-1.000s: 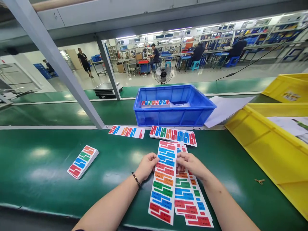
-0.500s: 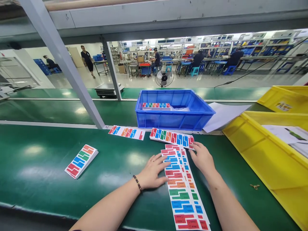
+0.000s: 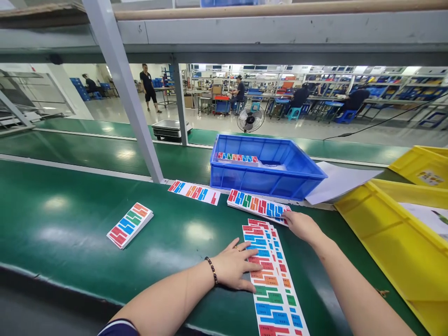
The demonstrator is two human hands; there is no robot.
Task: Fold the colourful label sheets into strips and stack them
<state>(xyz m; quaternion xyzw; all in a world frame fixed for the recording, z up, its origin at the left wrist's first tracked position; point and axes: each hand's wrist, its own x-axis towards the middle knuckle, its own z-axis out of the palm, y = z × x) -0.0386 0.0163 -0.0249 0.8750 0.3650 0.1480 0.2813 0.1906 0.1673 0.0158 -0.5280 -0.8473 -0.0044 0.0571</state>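
My left hand, a beaded bracelet at its wrist, rests with spread fingers on a fanned pile of long printed sheets. They carry red, blue, orange and green stepped shapes. My right hand pinches the right end of a stack of similar sheets lying crosswise beyond that pile; how many sheets are between the fingers is hidden. Left of this stack lies a strip with some shapes absent. A shorter stack of printed sheets lies farther left on the green surface.
A blue bin behind the sheets holds another printed stack. White paper lies beside it. Yellow bins stand at the right. A slanted grey post rises at left. Beyond are a fan and several people.
The view has shifted, so the scene sits farther right. My right hand's fingers have closed at the end of the crosswise stack. My left hand stays on the fanned pile.
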